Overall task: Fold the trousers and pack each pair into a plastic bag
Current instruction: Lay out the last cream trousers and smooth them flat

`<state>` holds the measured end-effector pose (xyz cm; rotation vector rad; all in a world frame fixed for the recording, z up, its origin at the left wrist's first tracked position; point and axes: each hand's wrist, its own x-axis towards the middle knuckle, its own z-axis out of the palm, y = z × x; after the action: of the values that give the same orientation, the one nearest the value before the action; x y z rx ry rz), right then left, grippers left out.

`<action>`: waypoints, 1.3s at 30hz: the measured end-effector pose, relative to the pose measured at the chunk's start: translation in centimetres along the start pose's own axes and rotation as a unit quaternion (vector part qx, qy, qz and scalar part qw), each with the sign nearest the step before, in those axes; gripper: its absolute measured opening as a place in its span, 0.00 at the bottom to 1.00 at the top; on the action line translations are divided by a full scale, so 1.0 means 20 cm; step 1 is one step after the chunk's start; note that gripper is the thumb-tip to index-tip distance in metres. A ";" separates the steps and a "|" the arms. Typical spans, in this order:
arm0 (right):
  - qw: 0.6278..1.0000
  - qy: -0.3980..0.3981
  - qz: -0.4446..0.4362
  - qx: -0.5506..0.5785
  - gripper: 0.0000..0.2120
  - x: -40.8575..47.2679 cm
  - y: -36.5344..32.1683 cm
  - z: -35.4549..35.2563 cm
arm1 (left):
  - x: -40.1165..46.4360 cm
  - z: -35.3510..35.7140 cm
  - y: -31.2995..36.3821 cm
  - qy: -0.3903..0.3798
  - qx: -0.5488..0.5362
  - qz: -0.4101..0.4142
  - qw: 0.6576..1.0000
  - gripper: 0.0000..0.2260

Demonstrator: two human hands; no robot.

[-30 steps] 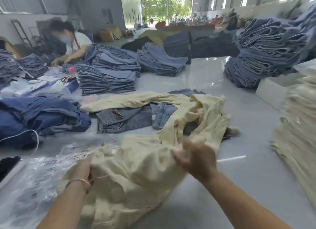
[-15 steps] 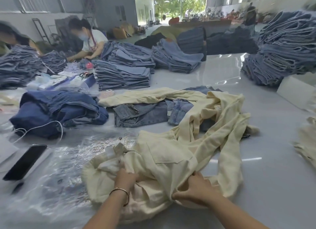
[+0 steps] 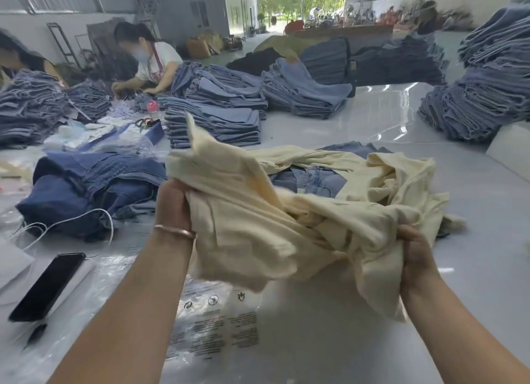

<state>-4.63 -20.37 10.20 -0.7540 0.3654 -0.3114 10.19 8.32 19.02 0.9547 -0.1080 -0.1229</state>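
Note:
A crumpled pair of cream trousers (image 3: pixel 258 228) hangs above the white table, stretched between both hands. My left hand (image 3: pixel 173 204), with a bangle at the wrist, grips one bunched end raised at the left. My right hand (image 3: pixel 417 256) grips the other bunched end lower at the right. The trouser legs trail back over jeans (image 3: pixel 318 180) lying on the table. Clear plastic bags (image 3: pixel 212 332) with black print lie flat on the table below the lifted cloth.
A black phone (image 3: pixel 47 287) lies at the left beside a dark blue denim heap (image 3: pixel 86 188) and a white cable (image 3: pixel 71 220). Stacks of folded jeans (image 3: pixel 218 125) stand behind and at the right (image 3: pixel 481 96). Two people work at the far left.
Both hands have lifted the cream trousers off the table and spread apart, the left going up and left, the right going right. The printed bags underneath are now uncovered.

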 end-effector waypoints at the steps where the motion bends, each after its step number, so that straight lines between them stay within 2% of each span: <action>1: 0.999 -0.036 -0.019 0.021 0.16 0.01 -0.01 -0.02 | 0.05 0.02 0.03 0.008 -0.010 0.011 1.000 0.11; 2: 0.997 -0.054 -0.046 0.040 0.19 0.02 -0.02 -0.05 | 0.10 0.03 0.05 0.033 -0.003 0.017 0.999 0.06; 3: 0.994 -0.057 -0.075 0.060 0.19 0.03 -0.05 -0.10 | 0.16 0.01 0.05 0.081 0.050 0.020 0.995 0.07; 4: 0.989 -0.058 -0.106 0.085 0.18 0.04 -0.08 -0.14 | 0.21 -0.04 0.03 0.143 0.167 0.023 0.975 0.10; 5: 0.985 -0.047 -0.124 0.107 0.16 0.05 -0.10 -0.18 | 0.25 -0.10 0.00 0.202 0.328 0.023 0.923 0.12; 7: 0.988 -0.051 -0.104 0.106 0.11 0.07 -0.14 -0.25 | 0.28 -0.24 -0.12 0.215 0.569 -0.005 0.794 0.08; 8: 0.995 -0.047 -0.080 0.031 0.11 0.10 -0.13 -0.27 | 0.28 -0.31 -0.21 0.203 0.637 -0.034 0.743 0.16; 9: 0.992 -0.010 -0.047 -0.115 0.16 0.12 -0.10 -0.27 | 0.26 -0.37 -0.30 0.178 0.673 -0.067 0.715 0.27; 10: 0.952 0.039 -0.007 -0.303 0.24 0.14 -0.05 -0.26 | 0.23 -0.41 -0.39 0.142 0.703 -0.079 0.692 0.37; 11: 0.883 0.074 0.025 -0.463 0.36 0.16 0.02 -0.25 | 0.20 -0.44 -0.47 0.082 0.750 -0.076 0.652 0.43; 12: 0.808 0.085 0.054 -0.580 0.49 0.16 0.10 -0.21 | 0.17 -0.44 -0.56 0.000 0.801 -0.066 0.595 0.44; 13: 0.733 0.080 0.064 -0.672 0.60 0.16 0.19 -0.17 | 0.15 -0.45 -0.65 -0.082 0.838 -0.059 0.536 0.41; 14: 0.657 0.055 0.057 -0.750 0.66 0.16 0.29 -0.14 | 0.13 -0.45 -0.72 -0.158 0.856 -0.065 0.489 0.37; 15: 0.584 0.023 0.048 -0.810 0.67 0.16 0.38 -0.11 | 0.12 -0.45 -0.78 -0.210 0.861 -0.083 0.455 0.35; 16: 0.522 -0.005 0.048 -0.852 0.65 0.16 0.47 -0.09 | 0.12 -0.45 -0.82 -0.235 0.862 -0.098 0.437 0.34; 17: 0.479 -0.018 0.062 -0.876 0.62 0.17 0.54 -0.07 | 0.12 -0.45 -0.85 -0.242 0.864 -0.098 0.431 0.35; 20: 0.419 -0.001 0.094 -0.903 0.48 0.20 0.67 -0.02 | 0.14 -0.47 -0.91 -0.226 0.870 -0.061 0.434 0.33; 22: 0.405 0.004 0.060 -0.913 0.35 0.24 0.67 0.02 | 0.16 -0.48 -0.93 -0.214 0.875 -0.027 0.434 0.29; 23: 0.415 0.001 0.028 -0.909 0.26 0.26 0.66 0.03 | 0.17 -0.48 -0.94 -0.213 0.878 -0.014 0.427 0.28; 25: 0.468 0.014 -0.013 -0.884 0.10 0.28 0.58 0.07 | 0.20 -0.45 -0.95 -0.222 0.886 0.006 0.406 0.25; 26: 0.494 0.030 -0.026 -0.869 0.07 0.30 0.53 0.09 | 0.23 -0.41 -0.94 -0.225 0.888 0.014 0.402 0.22; 27: 0.512 0.048 -0.046 -0.856 0.06 0.31 0.47 0.12 | 0.27 -0.37 -0.91 -0.216 0.884 0.024 0.414 0.18; 30: 0.547 0.117 -0.143 -0.817 0.07 0.38 0.27 0.22 | 0.50 -0.16 -0.77 -0.145 0.856 0.072 0.491 0.12; 34: 0.572 0.179 -0.331 -0.729 0.09 0.42 0.04 0.40 | 0.93 0.17 -0.49 -0.051 0.773 0.094 0.625 0.15; 35: 0.572 0.187 -0.373 -0.706 0.08 0.43 0.00 0.43 | 1.04 0.25 -0.41 -0.026 0.746 0.100 0.657 0.16; 37: 0.550 0.185 -0.436 -0.688 0.07 0.45 -0.04 0.48 | 1.23 0.41 -0.25 0.049 0.662 0.103 0.740 0.18; 39: 0.527 0.157 -0.466 -0.694 0.10 0.49 -0.04 0.49 | 1.40 0.54 -0.15 0.111 0.587 0.128 0.792 0.17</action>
<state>8.23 -18.95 15.27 -2.5549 0.4932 -1.2642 36.12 -6.24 23.83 2.1881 -0.0899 0.3660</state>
